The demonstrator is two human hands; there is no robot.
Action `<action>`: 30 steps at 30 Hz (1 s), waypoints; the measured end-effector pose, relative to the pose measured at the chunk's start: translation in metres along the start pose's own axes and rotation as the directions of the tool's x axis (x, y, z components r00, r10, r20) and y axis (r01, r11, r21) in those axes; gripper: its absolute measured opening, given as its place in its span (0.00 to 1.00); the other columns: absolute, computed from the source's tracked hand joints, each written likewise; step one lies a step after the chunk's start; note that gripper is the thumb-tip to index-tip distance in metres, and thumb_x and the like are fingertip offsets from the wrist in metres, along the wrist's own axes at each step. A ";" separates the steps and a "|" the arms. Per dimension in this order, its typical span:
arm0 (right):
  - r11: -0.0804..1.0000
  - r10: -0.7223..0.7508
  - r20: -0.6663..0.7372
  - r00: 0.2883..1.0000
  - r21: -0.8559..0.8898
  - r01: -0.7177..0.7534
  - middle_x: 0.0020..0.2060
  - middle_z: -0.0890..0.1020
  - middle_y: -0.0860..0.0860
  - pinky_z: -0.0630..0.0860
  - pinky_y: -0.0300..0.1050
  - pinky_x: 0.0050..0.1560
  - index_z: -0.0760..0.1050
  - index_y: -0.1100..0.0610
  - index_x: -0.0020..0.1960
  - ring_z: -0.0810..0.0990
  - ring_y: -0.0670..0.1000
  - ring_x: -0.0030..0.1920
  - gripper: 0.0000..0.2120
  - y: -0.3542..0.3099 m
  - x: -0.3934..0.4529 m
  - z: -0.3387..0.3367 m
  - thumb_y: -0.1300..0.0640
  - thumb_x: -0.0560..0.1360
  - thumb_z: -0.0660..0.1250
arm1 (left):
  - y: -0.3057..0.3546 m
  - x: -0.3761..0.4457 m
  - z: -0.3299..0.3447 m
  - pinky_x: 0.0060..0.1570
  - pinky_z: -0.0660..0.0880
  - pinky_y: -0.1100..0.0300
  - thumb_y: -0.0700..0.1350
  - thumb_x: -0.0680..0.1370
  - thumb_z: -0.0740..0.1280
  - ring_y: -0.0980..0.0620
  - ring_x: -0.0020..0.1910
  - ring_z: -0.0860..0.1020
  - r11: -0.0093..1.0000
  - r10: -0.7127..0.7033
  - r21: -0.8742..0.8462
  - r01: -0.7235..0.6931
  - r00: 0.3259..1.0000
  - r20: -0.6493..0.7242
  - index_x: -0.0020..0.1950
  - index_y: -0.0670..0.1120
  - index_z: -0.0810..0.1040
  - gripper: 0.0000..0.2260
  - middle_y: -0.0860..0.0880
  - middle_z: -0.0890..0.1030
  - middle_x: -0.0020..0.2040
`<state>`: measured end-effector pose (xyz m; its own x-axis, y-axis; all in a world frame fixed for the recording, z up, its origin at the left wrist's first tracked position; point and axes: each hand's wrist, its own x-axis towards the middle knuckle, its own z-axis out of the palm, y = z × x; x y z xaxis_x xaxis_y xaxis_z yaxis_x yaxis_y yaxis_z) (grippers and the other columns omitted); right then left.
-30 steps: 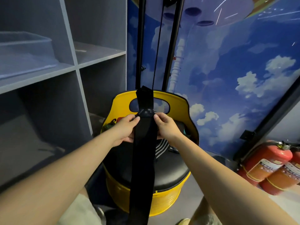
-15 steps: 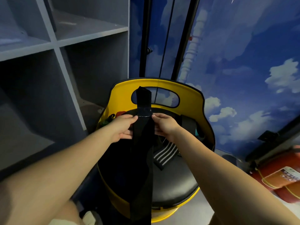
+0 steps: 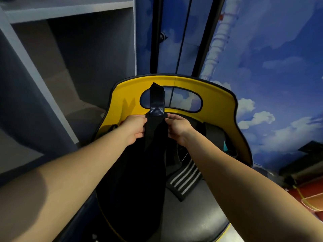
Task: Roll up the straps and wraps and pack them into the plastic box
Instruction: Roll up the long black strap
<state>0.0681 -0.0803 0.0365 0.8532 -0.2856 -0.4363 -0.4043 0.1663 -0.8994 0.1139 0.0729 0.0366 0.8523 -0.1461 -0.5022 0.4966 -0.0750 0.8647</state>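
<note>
A long black strap (image 3: 154, 137) hangs down in front of me, its stitched top end standing up above my fingers. My left hand (image 3: 135, 127) pinches its left edge and my right hand (image 3: 178, 127) pinches its right edge, just below the stitching. The strap's lower part runs down over a yellow chair (image 3: 218, 102) with a black seat (image 3: 197, 217). A black wrap with white stripes (image 3: 185, 180) lies on the seat to the right, beside other dark straps (image 3: 201, 130) near the backrest. The plastic box is not in view.
Grey shelving (image 3: 43, 67) stands at the left, close to the chair. A blue sky-painted wall (image 3: 271, 67) and black vertical poles (image 3: 155, 41) rise behind the chair. Red fire extinguishers (image 3: 311, 198) lie at the right edge.
The view has tilted down and closer to the chair. Both hands still hold the strap near its top end; the shelf's upper part and the extinguishers have slid toward the frame edges.
</note>
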 end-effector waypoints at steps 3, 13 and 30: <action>1.000 0.020 -0.027 0.999 -0.009 -0.020 0.48 0.84 0.54 0.77 0.46 0.42 0.78 0.53 0.59 0.79 0.51 0.40 0.09 -0.004 0.017 0.006 0.61 0.82 0.63 | 0.002 0.014 0.009 0.51 0.78 0.52 0.45 0.86 0.56 0.48 0.51 0.81 0.995 -0.014 -0.095 0.017 0.999 0.036 0.65 0.45 0.77 0.14 0.47 0.83 0.57; 0.989 0.142 0.021 0.990 -0.036 -0.141 0.46 0.81 0.59 0.78 0.56 0.60 0.76 0.62 0.56 0.83 0.59 0.49 0.13 -0.008 0.034 0.013 0.71 0.81 0.54 | 0.001 0.042 0.008 0.78 0.51 0.45 0.71 0.80 0.49 0.42 0.81 0.55 0.963 -0.118 -0.224 0.149 0.982 0.145 0.82 0.40 0.53 0.43 0.41 0.56 0.82; 0.998 0.064 -0.004 0.998 -0.002 -0.064 0.66 0.78 0.60 0.70 0.50 0.70 0.73 0.64 0.67 0.77 0.57 0.65 0.16 0.009 -0.075 0.007 0.60 0.84 0.56 | -0.014 -0.061 0.003 0.79 0.53 0.46 0.66 0.83 0.47 0.41 0.80 0.59 0.992 0.016 -0.123 -0.001 0.993 0.116 0.81 0.39 0.56 0.37 0.39 0.59 0.80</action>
<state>0.0024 -0.0503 0.0614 0.8246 -0.2781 -0.4927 -0.4583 0.1823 -0.8699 0.0545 0.0796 0.0548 0.8351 -0.2611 -0.4842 0.5119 0.0467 0.8578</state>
